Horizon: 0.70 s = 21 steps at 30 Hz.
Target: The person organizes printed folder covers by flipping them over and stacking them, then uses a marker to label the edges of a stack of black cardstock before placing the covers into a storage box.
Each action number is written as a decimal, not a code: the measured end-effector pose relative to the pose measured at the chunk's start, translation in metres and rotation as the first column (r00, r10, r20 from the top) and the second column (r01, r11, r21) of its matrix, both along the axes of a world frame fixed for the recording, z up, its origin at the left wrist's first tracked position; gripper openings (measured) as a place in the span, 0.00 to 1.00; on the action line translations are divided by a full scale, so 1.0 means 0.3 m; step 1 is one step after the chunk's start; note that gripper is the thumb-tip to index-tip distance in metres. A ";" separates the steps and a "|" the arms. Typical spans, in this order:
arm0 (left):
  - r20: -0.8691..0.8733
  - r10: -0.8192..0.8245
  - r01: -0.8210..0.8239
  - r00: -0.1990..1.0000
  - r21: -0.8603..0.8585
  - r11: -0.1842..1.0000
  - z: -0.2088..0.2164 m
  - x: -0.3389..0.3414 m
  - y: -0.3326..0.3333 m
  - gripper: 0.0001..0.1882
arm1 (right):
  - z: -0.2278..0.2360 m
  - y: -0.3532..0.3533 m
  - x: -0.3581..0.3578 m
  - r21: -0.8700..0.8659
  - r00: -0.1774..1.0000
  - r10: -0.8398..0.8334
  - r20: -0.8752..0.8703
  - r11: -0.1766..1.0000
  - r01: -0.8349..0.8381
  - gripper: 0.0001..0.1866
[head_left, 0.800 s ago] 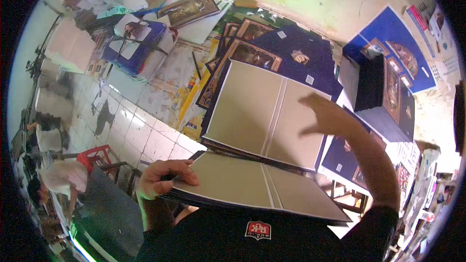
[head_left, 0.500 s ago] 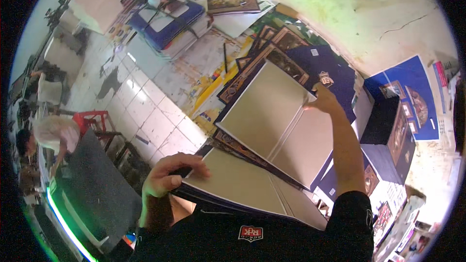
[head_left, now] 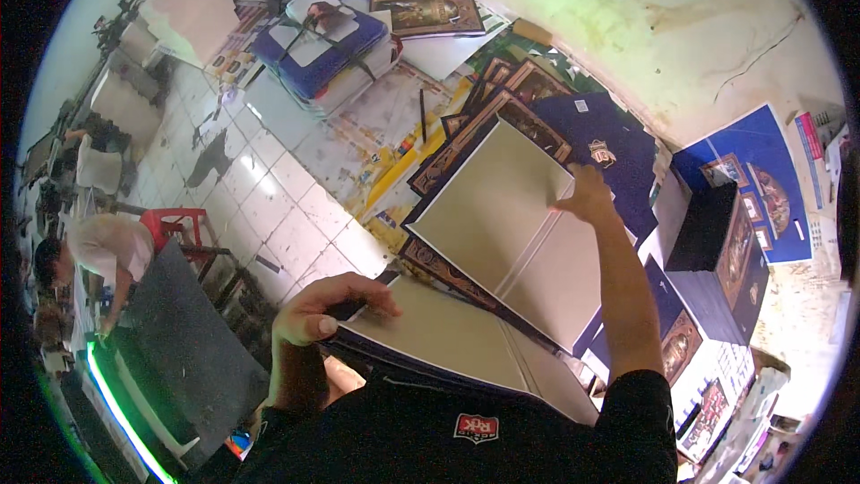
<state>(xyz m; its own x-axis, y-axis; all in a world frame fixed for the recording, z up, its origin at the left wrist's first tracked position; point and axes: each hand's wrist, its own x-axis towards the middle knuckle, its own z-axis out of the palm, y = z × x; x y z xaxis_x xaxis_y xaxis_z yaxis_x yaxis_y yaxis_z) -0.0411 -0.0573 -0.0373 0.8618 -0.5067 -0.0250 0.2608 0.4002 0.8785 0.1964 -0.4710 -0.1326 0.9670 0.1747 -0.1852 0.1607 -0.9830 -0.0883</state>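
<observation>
An opened-out book cover [head_left: 502, 206], with its pale board inner side up, lies over dark covers with ornate printed borders. My right hand [head_left: 591, 195] grips its far right edge, thumb on the pale face near the spine groove and fingers at the edge. A stack of similar covers [head_left: 439, 341] leans against my torso, the top one pale side up. My left hand [head_left: 327, 309] is at the stack's left corner. Its thumb is close to the corner, and its stretched fingers, somewhat blurred, are over the top board.
Dark blue covers [head_left: 614, 139] spread beyond my right hand. A block of stacked dark covers [head_left: 717, 269] stands at right, near a blue printed sheet [head_left: 770, 179]. A strapped blue bundle [head_left: 322, 49] sits at the far left of the table. Another person [head_left: 112, 246] bends over at left.
My left fingers have lifted slightly off the top board of the stack. My right hand remains at the cover's edge and has shifted slightly. The view has moved a little.
</observation>
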 end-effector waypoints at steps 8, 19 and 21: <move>0.169 0.055 -0.049 0.984 -0.041 0.998 -0.092 -0.003 0.006 0.52 | -0.083 -0.103 0.029 0.229 0.998 -0.037 -0.042 0.972 0.046 0.47; -0.348 0.151 0.041 0.925 0.488 0.872 -0.562 0.244 -0.062 0.18 | -0.077 -0.057 -0.005 0.158 0.994 -0.106 0.030 0.982 0.100 0.46; -0.316 0.095 0.120 0.944 0.597 0.793 -0.596 0.258 -0.060 0.18 | -0.071 -0.075 -0.014 0.190 0.995 -0.063 0.079 0.981 0.047 0.39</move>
